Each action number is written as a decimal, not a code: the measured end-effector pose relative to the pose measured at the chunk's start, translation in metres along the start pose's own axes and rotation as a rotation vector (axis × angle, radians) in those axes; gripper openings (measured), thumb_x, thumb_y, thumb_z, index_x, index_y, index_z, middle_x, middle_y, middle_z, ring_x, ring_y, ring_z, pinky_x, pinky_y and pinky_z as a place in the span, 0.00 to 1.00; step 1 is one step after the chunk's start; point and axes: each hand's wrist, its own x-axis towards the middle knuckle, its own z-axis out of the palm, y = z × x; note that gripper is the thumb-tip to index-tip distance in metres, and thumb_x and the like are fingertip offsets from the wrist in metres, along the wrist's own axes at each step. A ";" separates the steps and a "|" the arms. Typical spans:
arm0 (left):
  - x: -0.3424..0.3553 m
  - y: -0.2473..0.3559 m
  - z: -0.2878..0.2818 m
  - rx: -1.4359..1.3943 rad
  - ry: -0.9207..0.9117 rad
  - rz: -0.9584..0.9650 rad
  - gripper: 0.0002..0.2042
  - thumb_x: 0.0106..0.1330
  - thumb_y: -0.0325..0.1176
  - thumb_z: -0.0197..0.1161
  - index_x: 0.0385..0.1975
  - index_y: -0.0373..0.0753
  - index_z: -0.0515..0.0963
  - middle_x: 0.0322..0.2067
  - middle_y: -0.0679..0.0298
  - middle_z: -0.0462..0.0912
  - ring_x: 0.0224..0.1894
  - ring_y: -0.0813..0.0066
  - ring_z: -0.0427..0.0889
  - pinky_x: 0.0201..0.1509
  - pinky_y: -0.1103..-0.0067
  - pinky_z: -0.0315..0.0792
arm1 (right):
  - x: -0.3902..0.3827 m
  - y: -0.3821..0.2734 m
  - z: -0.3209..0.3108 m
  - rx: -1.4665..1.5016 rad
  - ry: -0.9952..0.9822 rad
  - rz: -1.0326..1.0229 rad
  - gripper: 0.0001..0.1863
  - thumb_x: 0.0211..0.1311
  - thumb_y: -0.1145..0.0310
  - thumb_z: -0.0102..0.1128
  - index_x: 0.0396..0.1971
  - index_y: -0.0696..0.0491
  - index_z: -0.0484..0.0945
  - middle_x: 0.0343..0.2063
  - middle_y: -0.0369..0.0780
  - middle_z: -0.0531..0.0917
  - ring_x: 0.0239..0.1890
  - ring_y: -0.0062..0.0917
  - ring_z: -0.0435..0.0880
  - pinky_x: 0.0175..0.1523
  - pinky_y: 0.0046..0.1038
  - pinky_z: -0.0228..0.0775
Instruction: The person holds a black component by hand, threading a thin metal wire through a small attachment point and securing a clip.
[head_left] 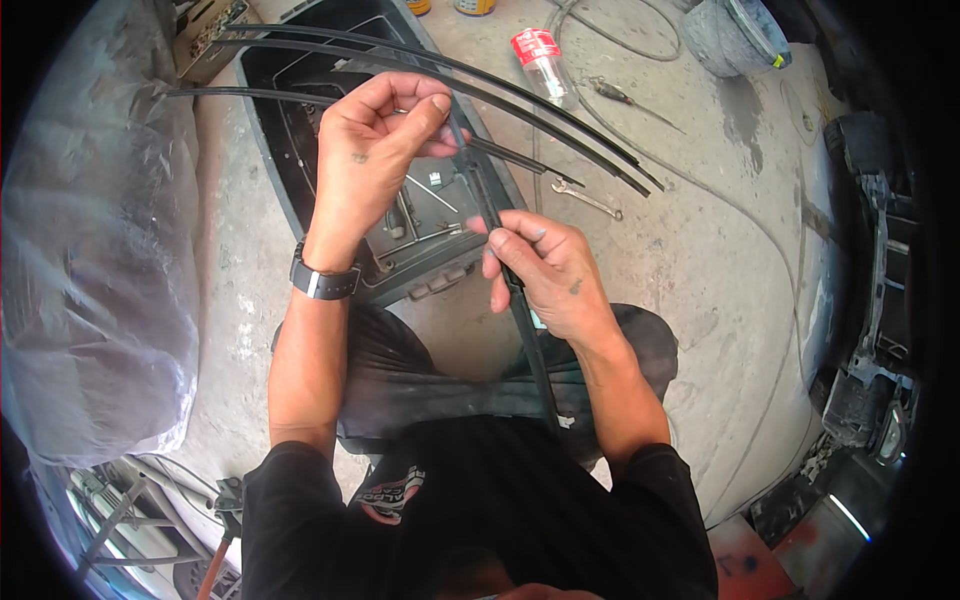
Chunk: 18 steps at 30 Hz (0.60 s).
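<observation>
A long thin black strip, which looks like a wiper blade point(535, 350), slants from in front of my chest up to the middle of the view. My left hand point(375, 150), with a dark watch point(325, 282) on its wrist, pinches the far end between thumb and fingers. Lower down, my right hand point(550, 265) is closed around its middle, thumb on top. The near end hangs over my lap. Beyond my hands, two long curved black strips point(480, 92) and a shorter black strip point(515, 158) lie across a dark plastic bin.
The dark bin point(455, 262) holds small tools and loose parts. To its right are a plastic bottle point(545, 70), a screwdriver point(610, 92), a wrench point(588, 200), a hose point(735, 205) and a bucket point(735, 40). Plastic sheeting point(100, 250) covers something at left; car parts point(870, 330) stand at right.
</observation>
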 end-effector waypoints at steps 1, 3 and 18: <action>0.000 0.000 0.001 0.010 0.001 0.015 0.07 0.68 0.24 0.61 0.41 0.29 0.78 0.32 0.61 0.84 0.34 0.75 0.87 0.37 0.82 0.83 | 0.000 0.000 0.001 0.026 0.013 -0.035 0.18 0.72 0.70 0.52 0.56 0.65 0.71 0.24 0.36 0.78 0.19 0.16 0.76 0.26 0.18 0.70; -0.001 -0.001 0.002 0.031 0.005 0.044 0.06 0.68 0.24 0.61 0.41 0.28 0.78 0.32 0.61 0.84 0.34 0.75 0.86 0.37 0.83 0.82 | -0.001 0.000 0.006 0.080 0.039 -0.105 0.22 0.72 0.71 0.52 0.62 0.63 0.67 0.24 0.37 0.78 0.18 0.17 0.76 0.26 0.18 0.70; -0.002 -0.009 0.005 0.027 0.000 0.007 0.06 0.68 0.24 0.61 0.41 0.29 0.77 0.32 0.61 0.84 0.34 0.74 0.87 0.37 0.83 0.82 | 0.005 -0.006 0.005 0.033 0.045 -0.044 0.21 0.73 0.69 0.51 0.61 0.61 0.67 0.23 0.39 0.78 0.18 0.20 0.78 0.27 0.21 0.72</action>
